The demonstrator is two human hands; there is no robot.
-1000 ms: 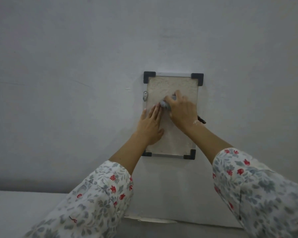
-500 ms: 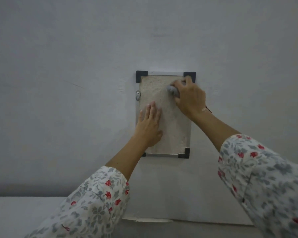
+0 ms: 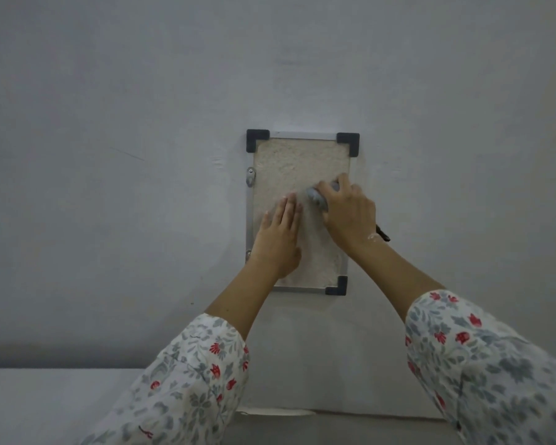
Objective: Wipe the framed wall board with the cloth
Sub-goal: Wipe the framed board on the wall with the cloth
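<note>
on wall board [image 3: 289,168], right hand [image 3: 350,216] gripping cloth [image 3: 318,199]

Two bare forearms reach up and forward from floral-print sleeves, converging toward the middle of the view. The left hand [image 3: 278,240] lies flat, palm away from the camera, fingers straight and close together, pointing upward. The right hand [image 3: 347,213] sits just beside it, slightly higher, angled toward the left, with its fingers curled and bunched around a small grey cloth [image 3: 318,197]. A dark band circles the right wrist.
</note>
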